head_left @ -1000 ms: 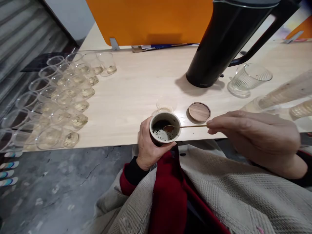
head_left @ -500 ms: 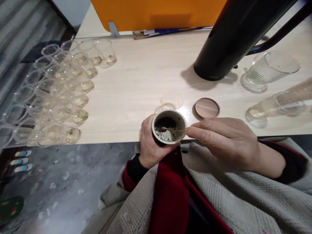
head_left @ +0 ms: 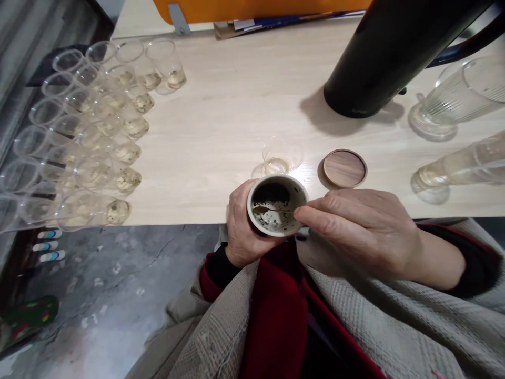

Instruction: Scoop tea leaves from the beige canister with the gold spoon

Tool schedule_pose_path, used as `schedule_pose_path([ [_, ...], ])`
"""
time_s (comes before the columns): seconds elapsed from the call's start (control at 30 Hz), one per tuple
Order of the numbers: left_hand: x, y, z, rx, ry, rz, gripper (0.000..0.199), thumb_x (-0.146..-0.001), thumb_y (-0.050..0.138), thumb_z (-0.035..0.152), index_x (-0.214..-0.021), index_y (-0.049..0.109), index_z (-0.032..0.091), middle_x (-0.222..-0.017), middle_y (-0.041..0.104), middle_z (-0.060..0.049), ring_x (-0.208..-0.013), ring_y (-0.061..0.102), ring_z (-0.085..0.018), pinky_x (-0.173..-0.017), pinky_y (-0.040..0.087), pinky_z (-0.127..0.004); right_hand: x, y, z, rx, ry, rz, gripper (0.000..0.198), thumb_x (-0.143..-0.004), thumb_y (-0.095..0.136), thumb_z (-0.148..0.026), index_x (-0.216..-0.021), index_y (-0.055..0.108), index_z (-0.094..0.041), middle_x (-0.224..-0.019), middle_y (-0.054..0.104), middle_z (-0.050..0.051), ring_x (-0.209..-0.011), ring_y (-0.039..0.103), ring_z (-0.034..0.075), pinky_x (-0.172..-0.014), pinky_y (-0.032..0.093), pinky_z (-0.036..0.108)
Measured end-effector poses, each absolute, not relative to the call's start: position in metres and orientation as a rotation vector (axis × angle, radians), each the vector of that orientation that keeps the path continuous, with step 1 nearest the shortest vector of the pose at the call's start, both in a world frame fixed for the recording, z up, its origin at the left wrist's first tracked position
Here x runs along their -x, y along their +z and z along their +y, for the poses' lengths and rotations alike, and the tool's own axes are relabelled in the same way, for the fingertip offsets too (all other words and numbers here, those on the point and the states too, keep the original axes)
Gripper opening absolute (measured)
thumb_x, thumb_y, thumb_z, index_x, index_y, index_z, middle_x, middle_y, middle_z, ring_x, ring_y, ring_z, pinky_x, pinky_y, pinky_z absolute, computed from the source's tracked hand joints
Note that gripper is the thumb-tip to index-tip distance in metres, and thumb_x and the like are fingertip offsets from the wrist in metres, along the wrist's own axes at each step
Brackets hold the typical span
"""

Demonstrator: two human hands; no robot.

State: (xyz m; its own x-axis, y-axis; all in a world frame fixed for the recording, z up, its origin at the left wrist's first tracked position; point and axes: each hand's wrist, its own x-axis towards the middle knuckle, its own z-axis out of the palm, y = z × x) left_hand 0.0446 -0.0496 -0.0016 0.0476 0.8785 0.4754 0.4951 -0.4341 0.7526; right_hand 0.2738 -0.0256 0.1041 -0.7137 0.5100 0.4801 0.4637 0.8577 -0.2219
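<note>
While the left hand [head_left: 242, 231] wraps around a small pale jar [head_left: 277, 206] at the near edge of the surface [head_left: 221, 131], the right hand [head_left: 366, 231] pinches a thin spoon [head_left: 272, 210] between thumb and fingertips, its bowl lying inside the jar. Both hands are closed on what they hold. The jar is held just off the surface's edge, above the person's lap, and tilts a little towards the camera; dark loose leaves sit at its far inner side and specks cling to its pale inner wall.

Just beyond the jar a small clear cup [head_left: 279, 157] stands on the surface with a little pale liquid in it, and to its right lies a round wooden lid [head_left: 344, 168], flat and apart from the jar. Farther back rises a tall black flask [head_left: 390, 47] with a dark handle, and beside it on the right a ribbed glass pitcher [head_left: 453, 102]. Near the right edge stands a stack of clear cups [head_left: 461, 166]. Along the left side many clear cups [head_left: 90, 137] stand in close rows, several with pale liquid at the bottom. An orange panel [head_left: 256, 8] runs along the back. Below, a grey woven garment [head_left: 374, 326] over red cloth covers the lap.
</note>
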Motion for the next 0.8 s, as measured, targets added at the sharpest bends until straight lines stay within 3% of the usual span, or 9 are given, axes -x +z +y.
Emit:
schedule_pose_path([
  [0.23,-0.043,-0.002,-0.051,-1.950,1.318,1.396,0.100,-0.071,0.093,0.067,-0.149,0.048,0.024,-0.145,0.063,-0.015,-0.135,0.064,-0.040,-0.114,0.056,-0.060,-0.268,0.100,-0.030,0.753,0.162,-2.409,0.043,-0.097,0.056,-0.002,-0.131,0.068,-0.026,-0.095,0.077,0.003,-0.075,0.070,0.018,-0.058,0.050,0.032],
  [0.4,-0.044,-0.007,-0.050,-2.037,1.386,1.349,0.100,-0.077,0.090,0.066,-0.155,0.042,0.023,-0.146,0.062,-0.015,-0.135,0.064,-0.038,-0.112,0.057,-0.058,-0.268,0.102,-0.034,0.838,0.100,-2.465,0.044,-0.101,0.051,-0.005,-0.135,0.065,-0.029,-0.097,0.077,0.003,-0.076,0.070,0.019,-0.057,0.050,0.034],
  [0.63,-0.043,-0.013,-0.043,-2.114,1.561,1.218,0.106,-0.075,0.089,0.071,-0.157,0.043,0.021,-0.143,0.063,-0.014,-0.130,0.066,-0.036,-0.108,0.060,-0.055,-0.265,0.112,-0.035,0.897,0.148,-2.536,0.036,-0.101,0.046,-0.003,-0.117,0.068,-0.026,-0.089,0.072,0.004,-0.070,0.063,0.018,-0.057,0.046,0.033],
  [0.8,-0.042,-0.010,-0.044,-2.119,1.551,1.233,0.105,-0.074,0.089,0.070,-0.156,0.044,0.021,-0.142,0.064,-0.014,-0.131,0.067,-0.037,-0.108,0.062,-0.057,-0.270,0.113,-0.032,0.867,0.273,-2.493,0.027,-0.105,0.049,-0.007,-0.120,0.064,-0.024,-0.092,0.073,0.004,-0.071,0.061,0.016,-0.057,0.045,0.032],
])
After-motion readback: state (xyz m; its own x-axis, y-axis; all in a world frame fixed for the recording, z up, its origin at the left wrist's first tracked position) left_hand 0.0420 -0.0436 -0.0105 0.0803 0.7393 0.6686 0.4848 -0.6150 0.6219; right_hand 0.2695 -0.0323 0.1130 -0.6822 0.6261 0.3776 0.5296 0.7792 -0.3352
